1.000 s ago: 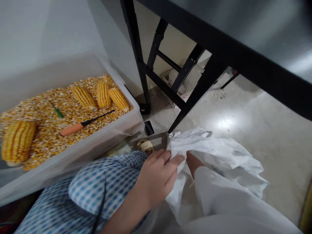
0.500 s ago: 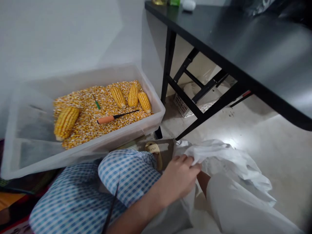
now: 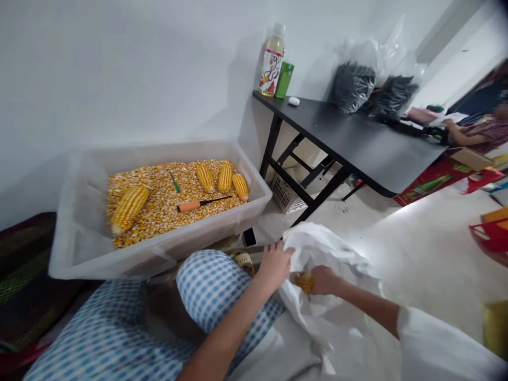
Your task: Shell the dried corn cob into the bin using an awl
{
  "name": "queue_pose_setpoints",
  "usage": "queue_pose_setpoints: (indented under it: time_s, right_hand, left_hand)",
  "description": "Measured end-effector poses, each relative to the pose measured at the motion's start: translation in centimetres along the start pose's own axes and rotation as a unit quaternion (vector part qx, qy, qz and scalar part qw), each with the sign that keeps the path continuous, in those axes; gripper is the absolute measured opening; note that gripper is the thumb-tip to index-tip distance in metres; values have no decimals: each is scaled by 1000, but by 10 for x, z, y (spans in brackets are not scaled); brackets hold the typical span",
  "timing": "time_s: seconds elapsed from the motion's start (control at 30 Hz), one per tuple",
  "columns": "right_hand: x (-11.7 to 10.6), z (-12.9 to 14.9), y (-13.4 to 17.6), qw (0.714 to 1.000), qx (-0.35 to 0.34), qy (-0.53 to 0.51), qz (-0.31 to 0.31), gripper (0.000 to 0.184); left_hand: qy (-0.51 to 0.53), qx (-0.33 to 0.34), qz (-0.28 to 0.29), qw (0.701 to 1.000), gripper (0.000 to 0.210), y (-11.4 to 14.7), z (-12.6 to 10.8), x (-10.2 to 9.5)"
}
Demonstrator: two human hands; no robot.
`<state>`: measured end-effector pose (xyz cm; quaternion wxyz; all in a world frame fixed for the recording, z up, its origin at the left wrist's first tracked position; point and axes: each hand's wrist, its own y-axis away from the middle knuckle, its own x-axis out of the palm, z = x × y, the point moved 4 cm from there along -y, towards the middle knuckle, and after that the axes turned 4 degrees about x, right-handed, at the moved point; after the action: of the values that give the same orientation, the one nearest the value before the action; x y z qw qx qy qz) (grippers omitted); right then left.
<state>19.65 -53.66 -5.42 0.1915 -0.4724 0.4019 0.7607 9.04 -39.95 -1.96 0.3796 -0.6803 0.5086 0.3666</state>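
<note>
A white sack (image 3: 317,238) stands beside my knee with its mouth spread. My left hand (image 3: 275,265) grips the near left edge of its rim. Inside the mouth, my right hand (image 3: 324,280) is closed around a yellow corn cob (image 3: 305,282), partly hidden by the fingers. To the left, a translucent plastic bin (image 3: 159,263) contains loose corn kernels (image 3: 162,211). Several cobs rest on them, including a large corn cob (image 3: 130,207). An orange-handled screwdriver (image 3: 190,206) and a small green-handled tool (image 3: 175,184) also lie on the kernels.
A black table (image 3: 357,137) stands ahead right, carrying a bottle (image 3: 272,63), a green carton (image 3: 284,79) and bags of dark material (image 3: 354,84). A white crate (image 3: 286,191) sits beneath it. Another person (image 3: 476,132) is at the far right, near a red box (image 3: 428,182).
The view has lifted and swung right, showing more of the table and the other person. My right hand, hidden earlier, now shows in the sack's mouth holding a corn cob.
</note>
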Motion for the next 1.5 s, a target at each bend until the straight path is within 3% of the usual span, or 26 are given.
queue_pose_setpoints:
  time_s: [0.1, 0.2, 0.27, 0.33, 0.43, 0.53, 0.6, 0.63, 0.7, 0.77, 0.8, 0.87, 0.97, 1.07, 1.17, 1.27, 1.37, 1.5]
  right_hand:
    - [-18, -11, 3, 999, 18, 36, 25, 29]
    - [-51, -11, 11, 997, 15, -16, 77, 36]
    - [-75, -6, 17, 995, 4, -64, 76, 39]
    - [-94, -3, 21, 991, -9, -115, 68, 41]
    - [-108, -3, 23, 976, -26, -196, 92, 44]
    - [-108, -5, 16, 964, -32, -250, 81, 48]
    - [-100, -7, 11, 954, -25, -291, 68, 53]
    - [-94, -7, 9, 948, -21, -310, 63, 56]
    - [-80, -6, 8, 946, -19, -320, 34, 58]
    - [-66, -6, 10, 958, -24, -283, -35, 53]
    - [-59, -6, 13, 961, -24, -268, -64, 52]
    - [-44, -6, 19, 957, -13, -276, -87, 52]
    - [-22, 0, 31, 958, -46, -283, -21, 51]
    - [-10, 5, 41, 970, -82, -227, 12, 56]
    - [-7, 2, 45, 977, -50, -208, -10, 52]
    - [-6, -3, 47, 983, -29, -179, 9, 48]
    - [-7, -5, 52, 993, -20, -120, 7, 46]
    - [-8, -2, 59, 998, -26, -50, -20, 41]
  left_hand:
    - [-10, -26, -109, 994, 38, 3, -3, -16]
    - [57, 49, -176, 981, 38, 4, -19, -29]
    - [142, 125, -142, 972, 40, 2, -31, -27]
    - [208, 154, -81, 962, 53, -3, -38, -17]
    - [250, 78, -32, 965, 68, -16, -35, 2]
    - [335, -35, -26, 941, 54, -24, -27, 19]
    - [444, -97, -23, 890, 50, -25, -23, 30]
    - [511, -131, -17, 850, 51, -24, -22, 36]
    - [647, -191, 1, 738, 52, -23, -21, 50]
    - [746, -235, 7, 623, 51, -22, -21, 61]
    - [775, -249, -1, 581, 48, -23, -21, 66]
    - [803, -265, -26, 533, 41, -24, -21, 71]
    - [823, -280, -43, 492, 37, -25, -27, 76]
    - [837, -324, -19, 441, 34, -21, -39, 83]
    - [835, -335, -25, 436, 33, -19, -45, 89]
    - [820, -305, -116, 471, 38, -25, -38, 89]
    - [791, -317, -185, 490, 44, -32, -25, 93]
    - [779, -370, -209, 462, 28, -37, -13, 107]
